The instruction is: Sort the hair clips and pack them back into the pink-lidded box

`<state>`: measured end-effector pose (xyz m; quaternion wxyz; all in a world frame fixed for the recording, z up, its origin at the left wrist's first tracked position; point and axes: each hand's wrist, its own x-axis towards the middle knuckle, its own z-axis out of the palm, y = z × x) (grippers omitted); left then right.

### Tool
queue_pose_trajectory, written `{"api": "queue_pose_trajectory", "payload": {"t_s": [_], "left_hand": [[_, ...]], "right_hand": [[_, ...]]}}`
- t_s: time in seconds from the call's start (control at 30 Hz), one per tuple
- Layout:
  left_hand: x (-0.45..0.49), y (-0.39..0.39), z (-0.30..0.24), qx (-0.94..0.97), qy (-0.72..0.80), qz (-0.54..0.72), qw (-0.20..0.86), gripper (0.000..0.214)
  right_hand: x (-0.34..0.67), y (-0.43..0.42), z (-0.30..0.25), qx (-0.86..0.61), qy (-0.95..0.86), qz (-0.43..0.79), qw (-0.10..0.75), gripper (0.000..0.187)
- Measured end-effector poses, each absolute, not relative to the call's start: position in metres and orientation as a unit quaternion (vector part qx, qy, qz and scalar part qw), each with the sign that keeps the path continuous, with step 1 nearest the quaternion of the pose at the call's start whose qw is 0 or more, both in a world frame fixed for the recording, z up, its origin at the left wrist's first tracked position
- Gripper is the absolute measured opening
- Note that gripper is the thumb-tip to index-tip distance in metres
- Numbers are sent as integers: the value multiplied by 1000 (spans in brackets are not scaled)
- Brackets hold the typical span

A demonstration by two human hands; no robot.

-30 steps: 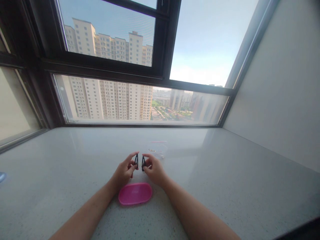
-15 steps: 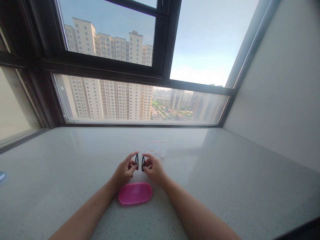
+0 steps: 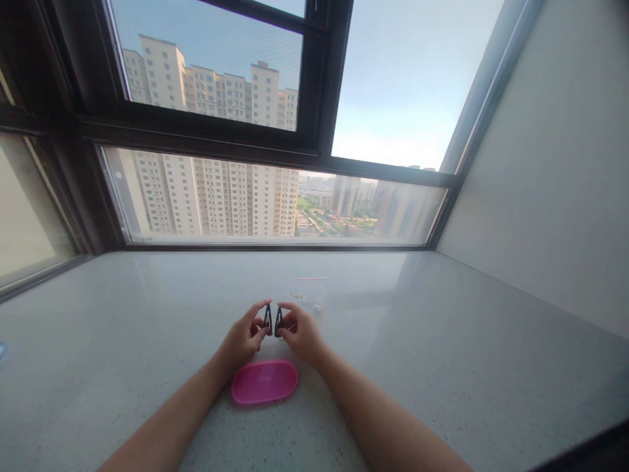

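My left hand (image 3: 244, 339) pinches a small black snap hair clip (image 3: 268, 317) upright between thumb and fingers. My right hand (image 3: 301, 333) pinches a second black hair clip (image 3: 278, 320) the same way. The two clips stand side by side, almost touching, above the pale stone sill (image 3: 442, 341). Just in front of my hands, between my forearms, lies a pink oval dish (image 3: 264, 382) on the sill.
A small clear plastic bag (image 3: 308, 293) with a pink strip lies on the sill just beyond my right hand. A dark-framed window (image 3: 314, 151) runs along the back; a plain wall (image 3: 550, 196) rises at the right. A bluish object shows at the far left edge (image 3: 2, 349).
The right-hand clip has shifted slightly left, closer to the left-hand clip. The view has tilted a little. Both hands keep their grip.
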<state>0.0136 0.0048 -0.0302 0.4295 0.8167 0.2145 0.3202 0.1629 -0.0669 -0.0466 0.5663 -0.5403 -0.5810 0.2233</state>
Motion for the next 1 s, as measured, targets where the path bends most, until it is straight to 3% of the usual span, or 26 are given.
{"api": "queue_pose_trajectory", "payload": {"t_s": [1.0], "left_hand": [[13,1,-26,816,201,318,439,62]], "right_hand": [[161,-73,-37,-516,-613,208,560,65]]}}
